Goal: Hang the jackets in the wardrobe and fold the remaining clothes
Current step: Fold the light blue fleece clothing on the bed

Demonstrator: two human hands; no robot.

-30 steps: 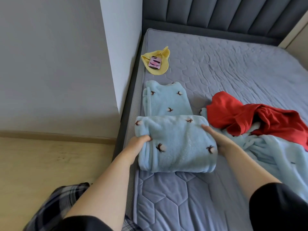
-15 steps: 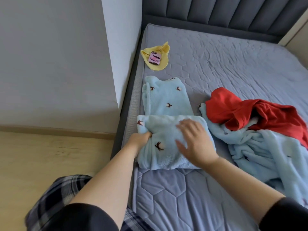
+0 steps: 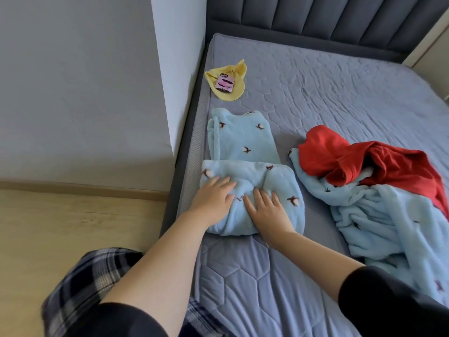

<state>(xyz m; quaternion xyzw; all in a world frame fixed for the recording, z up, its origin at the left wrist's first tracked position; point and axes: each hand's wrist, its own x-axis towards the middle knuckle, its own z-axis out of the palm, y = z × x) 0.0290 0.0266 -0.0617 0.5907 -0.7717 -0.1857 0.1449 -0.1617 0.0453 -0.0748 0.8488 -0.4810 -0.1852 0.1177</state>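
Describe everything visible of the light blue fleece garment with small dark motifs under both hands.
The light blue fleece garment looks plush, dotted with small brown-and-white motifs. Its near end is folded back over itself into a thick layer; the far part lies flat as a narrower strip. It lies on the grey quilted mattress near its left edge, left of the red and blue clothes heap. The left hand and right hand press flat on the folded layer, fingers straight.
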